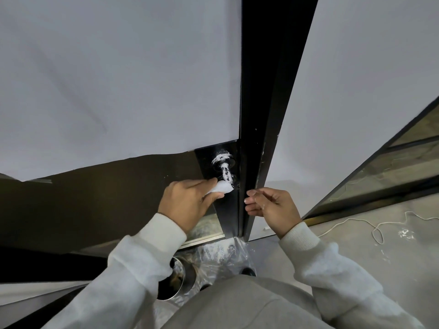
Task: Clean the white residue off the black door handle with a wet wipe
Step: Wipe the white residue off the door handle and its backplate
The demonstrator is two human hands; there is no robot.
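The black door handle (225, 170) sticks out of the black door stile, its round base and neck smeared with white residue. My left hand (187, 202) pinches a folded white wet wipe (222, 189) and holds its tip against the lower end of the handle. My right hand (270, 206) hovers just right of the door edge with its fingers loosely curled and holds nothing.
White sheeting (114, 79) covers the door glass above and to the left. The black door frame (266, 115) runs up the middle. On the floor lie a metal can (183, 276), crumpled clear plastic (225, 255) and a white cord (370, 224).
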